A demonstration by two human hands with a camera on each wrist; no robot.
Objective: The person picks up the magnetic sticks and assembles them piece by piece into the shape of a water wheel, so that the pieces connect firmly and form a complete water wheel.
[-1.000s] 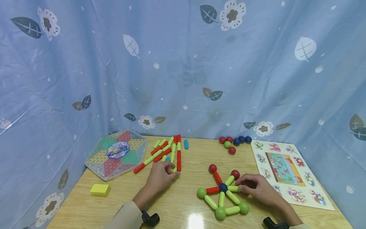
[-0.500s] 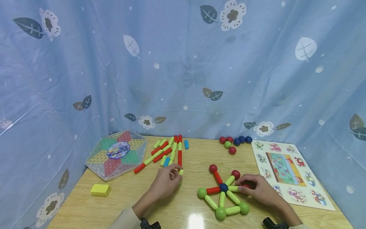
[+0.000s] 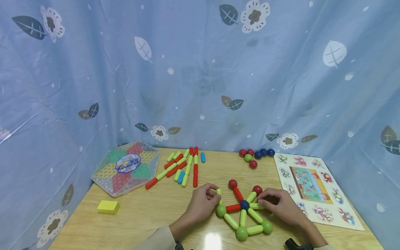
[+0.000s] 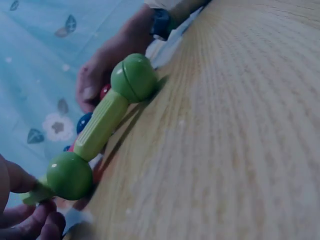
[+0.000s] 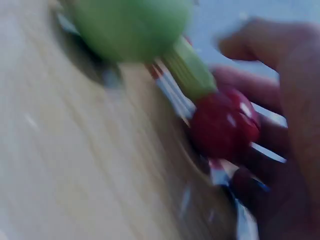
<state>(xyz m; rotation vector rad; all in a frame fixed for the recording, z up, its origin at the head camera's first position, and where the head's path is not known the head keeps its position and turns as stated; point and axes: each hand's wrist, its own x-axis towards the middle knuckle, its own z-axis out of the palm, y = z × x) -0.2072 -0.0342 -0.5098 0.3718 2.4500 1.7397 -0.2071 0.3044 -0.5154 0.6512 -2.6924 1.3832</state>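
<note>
My left hand [image 3: 203, 205] pinches a yellow-green magnetic stick [image 3: 219, 192], its lower end right at a green ball [image 3: 221, 211]. In the left wrist view, thumb and fingers close around that stick [image 4: 39, 192]. The ball belongs to a flat construction of sticks and balls, with a dark blue ball [image 3: 244, 205] at its hub and sticks radiating out. Around a red ball [image 5: 222, 125] at the end of one yellow-green stick curl the fingers of my right hand [image 3: 282, 205]. The right wrist view is blurred, and my hand partly hides this ball in the head view.
Red, yellow-green and blue sticks [image 3: 187, 168] lie in a group at the back. Several loose balls [image 3: 253, 164] sit near the curtain. A picture board [image 3: 315, 191] lies right; a hexagonal game board [image 3: 128, 168] and yellow block [image 3: 108, 207] lie left.
My left hand has taken a yellow-green stick from the group and carried it right and nearer to me, to the green ball. The right hand stays at the red ball.
</note>
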